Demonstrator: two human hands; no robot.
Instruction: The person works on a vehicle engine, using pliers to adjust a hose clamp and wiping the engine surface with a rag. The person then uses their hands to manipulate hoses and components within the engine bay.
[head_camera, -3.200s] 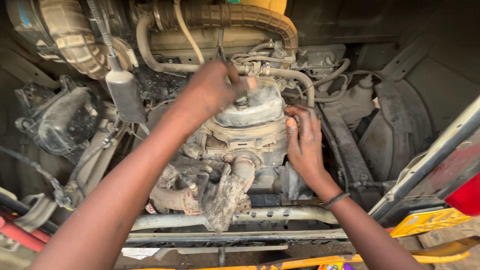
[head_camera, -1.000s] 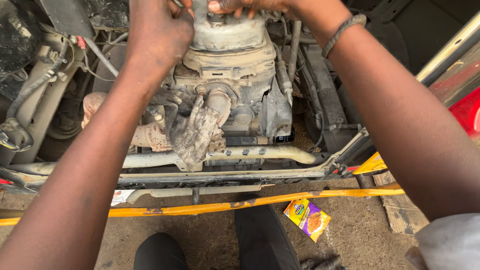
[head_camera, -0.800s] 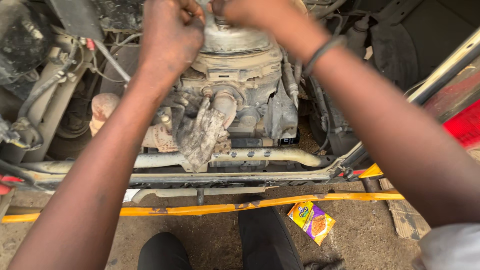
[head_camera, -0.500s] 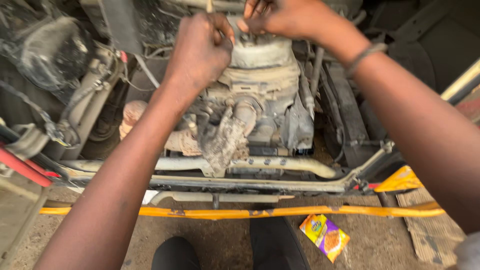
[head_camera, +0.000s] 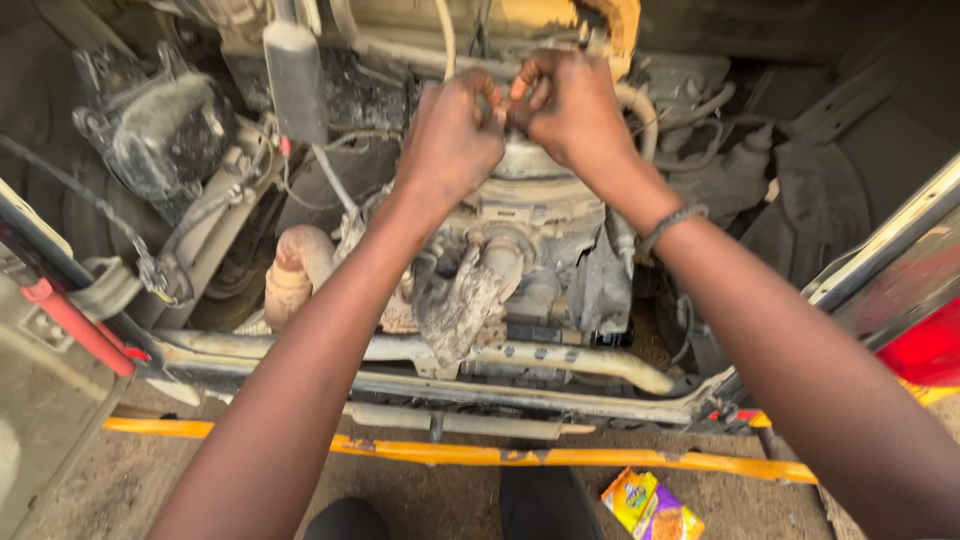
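Both my hands meet over the top of a dusty grey engine unit (head_camera: 540, 250) in an open engine bay. My left hand (head_camera: 450, 140) is bunched, its fingers closed around something small that I cannot make out. My right hand (head_camera: 570, 110) pinches at the same spot, fingertips touching the left hand's. A bracelet (head_camera: 672, 222) sits on my right wrist. A round pale cap on top of the unit is mostly hidden under my hands.
Hoses and pipes (head_camera: 560, 355) run around the unit. A dark housing (head_camera: 160, 135) sits at the left, a red bar (head_camera: 70, 325) lower left, a yellow rail (head_camera: 560, 457) along the front. A snack wrapper (head_camera: 650, 503) lies on the dirt ground. My dark trousers show at the bottom.
The view has tilted up and shifted. My hands have drawn together above the engine unit's top, fingertips now touching, where earlier they worked apart on its cap.
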